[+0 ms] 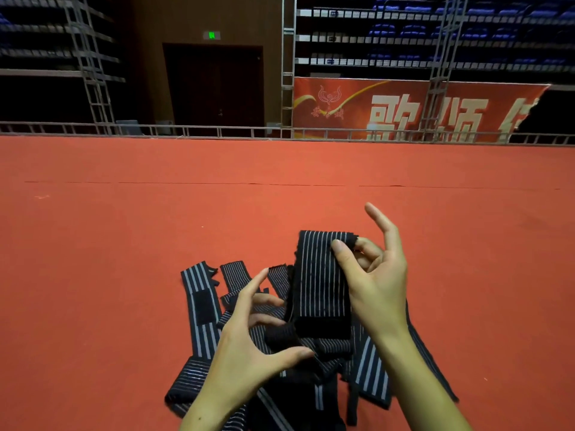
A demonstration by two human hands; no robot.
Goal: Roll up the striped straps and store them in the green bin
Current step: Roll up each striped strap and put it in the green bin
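Now, our hands:
Right hand point(378, 284): pinches strap point(320, 281) top, thumb on front; forefinger free.
Strap: upright, long axis running down to pile point(202, 309).
Left hand point(249, 340): spread, empty, nearer its rolled lower end.

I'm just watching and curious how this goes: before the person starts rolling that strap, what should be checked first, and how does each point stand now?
1. Right hand has a firm hold on the raised black strap with thin white stripes: ok, thumb and fingers pinch its top end.
2. Left hand ready to start the roll: ok, open at the strap's lower end.
3. Strap free of the pile of dark striped straps on the red carpet: cannot tell, its lower end meets the pile.
4. Strap flat, untwisted: ok where visible.
5. Green bin within reach: cannot tell, none in view.
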